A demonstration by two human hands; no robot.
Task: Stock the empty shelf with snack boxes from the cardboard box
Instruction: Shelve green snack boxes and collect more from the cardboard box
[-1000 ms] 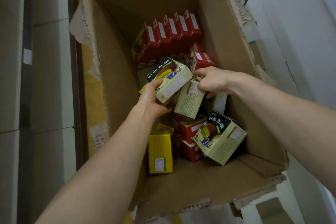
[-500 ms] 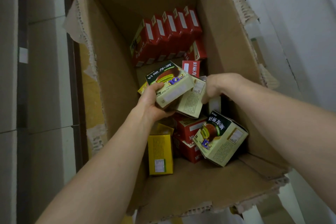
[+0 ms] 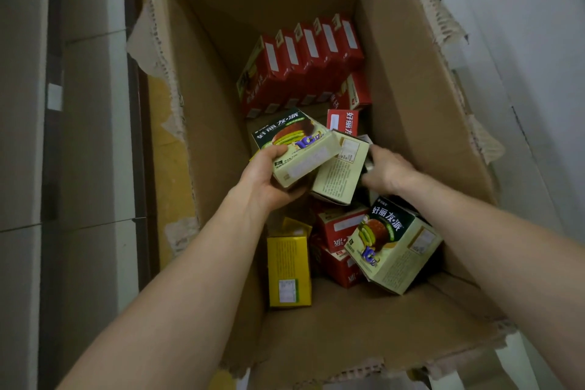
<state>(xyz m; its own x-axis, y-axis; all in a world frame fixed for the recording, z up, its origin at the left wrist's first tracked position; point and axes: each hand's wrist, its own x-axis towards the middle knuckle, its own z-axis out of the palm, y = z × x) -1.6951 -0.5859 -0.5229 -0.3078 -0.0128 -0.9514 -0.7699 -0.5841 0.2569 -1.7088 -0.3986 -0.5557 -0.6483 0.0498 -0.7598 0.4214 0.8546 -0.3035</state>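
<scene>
In the middle of the cardboard box, the left hand grips a green-and-cream snack box by its lower corner, tilted; touching that one, a second cream snack box is held at its edge by the curled fingers of the right hand; against the cardboard box's far wall stands a row of red boxes; near its front wall lie a yellow box and a tilted green box.
</scene>
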